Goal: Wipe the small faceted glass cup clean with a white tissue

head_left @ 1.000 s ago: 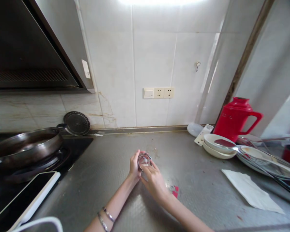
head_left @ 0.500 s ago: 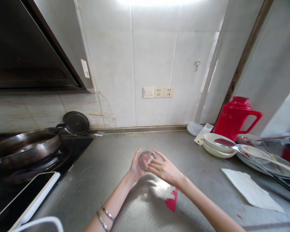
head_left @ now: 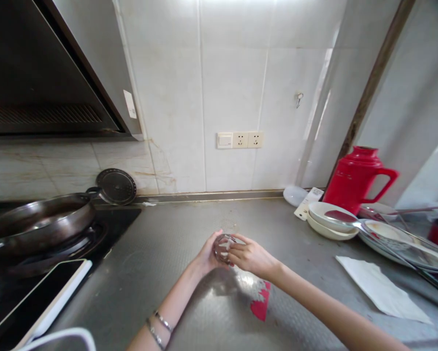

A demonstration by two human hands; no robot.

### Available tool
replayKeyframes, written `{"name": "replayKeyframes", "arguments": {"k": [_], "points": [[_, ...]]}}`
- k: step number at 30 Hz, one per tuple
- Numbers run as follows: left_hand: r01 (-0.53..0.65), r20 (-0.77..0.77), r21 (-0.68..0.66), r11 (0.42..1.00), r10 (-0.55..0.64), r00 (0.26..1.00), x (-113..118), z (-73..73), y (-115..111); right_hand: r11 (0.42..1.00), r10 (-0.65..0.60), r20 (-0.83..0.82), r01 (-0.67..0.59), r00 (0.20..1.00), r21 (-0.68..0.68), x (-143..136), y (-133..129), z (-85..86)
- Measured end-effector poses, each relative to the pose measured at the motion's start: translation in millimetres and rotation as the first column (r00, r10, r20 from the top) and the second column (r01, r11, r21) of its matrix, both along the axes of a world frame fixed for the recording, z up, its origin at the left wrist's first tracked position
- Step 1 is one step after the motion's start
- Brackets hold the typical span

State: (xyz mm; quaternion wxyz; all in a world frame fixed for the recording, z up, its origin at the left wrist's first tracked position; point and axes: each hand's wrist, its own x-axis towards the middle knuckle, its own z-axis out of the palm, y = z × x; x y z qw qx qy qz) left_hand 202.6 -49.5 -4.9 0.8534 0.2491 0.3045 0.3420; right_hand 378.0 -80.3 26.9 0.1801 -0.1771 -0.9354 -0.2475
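Observation:
A small clear round glass vessel is held over the steel counter, tipped toward the camera, its mouth partly covered by fingers. My left hand is closed around its left side and underside. On the other side, my right hand has its fingers bent together at the mouth of the glass. A whitish patch shows by those fingertips; whether it is a piece of tissue or a reflection I cannot tell. A torn pink-red patch lies on the counter below the right forearm.
Left: a steel pan on the black stove, and a white-edged phone-like device nearer. Right: a red thermos jug, stacked bowls, plates with utensils and a white paper napkin. A dark round disc leans on the wall.
Both hands and the glass have moved slightly down and to the right in view. The glass has turned a little, and the right fingers have shifted at its mouth.

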Motion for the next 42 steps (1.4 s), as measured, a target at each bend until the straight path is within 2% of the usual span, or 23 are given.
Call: {"name": "replayKeyframes", "arguments": {"k": [4,7,11,13,15,17,19,24,29,32,34,35,37,40,42], "points": [[-0.172,0.014,0.047,0.984,0.172,0.985,8,1.1,-2,0.981,-0.186,-0.1,0.179,0.977,-0.076,-12,-9,-7.2],[-0.269,0.066,0.06,0.961,0.265,0.962,11,1.4,-3,0.946,-0.289,-0.187,0.25,0.939,-0.204,-27,-17,-12.5],[-0.409,0.143,0.091,0.908,0.394,0.908,11,-0.3,-3,0.899,-0.389,-0.348,0.269,0.853,-0.345,-51,-25,-23.5],[-0.462,0.184,0.093,0.882,0.44,0.879,11,-0.4,-3,0.886,-0.419,-0.464,0.24,0.781,-0.396,-62,-27,-28.2],[-0.475,0.22,0.08,0.877,0.449,0.866,12,0.1,-5,0.891,-0.418,-0.567,0.199,0.71,-0.408,-68,-26,-30.8],[-0.458,0.272,0.073,0.886,0.424,0.864,13,0.8,-7,0.908,-0.396,-0.624,0.185,0.674,-0.376,-70,-24,-30.9],[-0.429,0.332,0.097,0.898,0.377,0.865,14,1.9,-9,0.924,-0.367,-0.621,0.194,0.693,-0.329,-65,-20,-28.5],[-0.3,0.373,0.156,0.941,0.225,0.9,8,6.2,-8,0.954,-0.268,-0.458,0.168,0.848,-0.248,-37,-12,-11.0],[-0.071,0.222,0.098,0.993,0.048,0.974,-8,3.9,3,0.972,-0.11,-0.16,0.072,0.981,-0.224,-15,-15,12.0],[0.08,0.119,0.05,0.996,-0.085,0.989,-11,1.1,5,0.979,-0.045,-0.014,0.041,0.999,-0.201,-9,-16,19.4],[0.135,0.06,0.045,0.99,-0.137,0.989,-10,1.0,4,0.98,-0.023,0.007,0.024,1.0,-0.196,-6,-14,22.0],[0.115,0.04,0.049,0.992,-0.117,0.992,-8,1.4,3,0.98,-0.023,0.004,0.023,1.0,-0.199,-5,-13,22.8],[-0.001,0.034,0.06,0.998,-0.001,0.999,-3,2.3,1,0.975,-0.043,-0.006,0.041,0.999,-0.217,-5,-11,23.5],[-0.205,0.118,0.066,0.976,0.197,0.973,3,3.6,0,0.961,-0.112,-0.043,0.098,0.993,-0.258,-12,-10,20.1],[-0.299,0.181,0.074,0.952,0.282,0.942,3,4.6,1,0.946,-0.167,-0.101,0.131,0.981,-0.295,-22,-12,14.2]]}}
